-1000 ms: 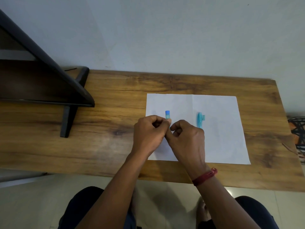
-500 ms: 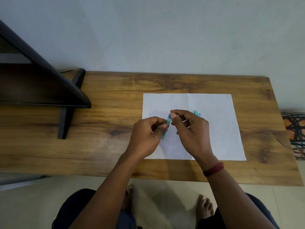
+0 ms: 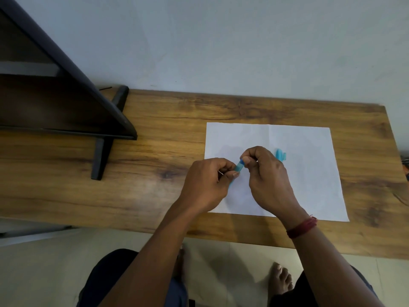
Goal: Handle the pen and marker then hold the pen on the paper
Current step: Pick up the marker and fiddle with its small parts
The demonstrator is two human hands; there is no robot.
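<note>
A white sheet of paper (image 3: 305, 151) lies on the wooden table (image 3: 168, 129). Above its left half my left hand (image 3: 205, 185) grips the lower part of a light blue pen (image 3: 239, 167), which slants up to the right. My right hand (image 3: 267, 173) pinches the pen's upper end between thumb and fingers. Most of the pen is hidden inside the two hands. A second light blue item (image 3: 280, 155), a cap or marker, lies on the paper just behind my right hand and is partly hidden by it.
A dark shelf stand (image 3: 66, 103) with a black foot (image 3: 100, 158) occupies the table's left end. A pale wall runs behind the table. My knees and bare feet (image 3: 280, 278) are below the near table edge. A patterned object (image 3: 406, 165) sits past the right edge.
My right hand has moved up from beside the left hand and taken the pen's upper end in a pinch. The pen has tilted to a slant. The left hand keeps its grip.
</note>
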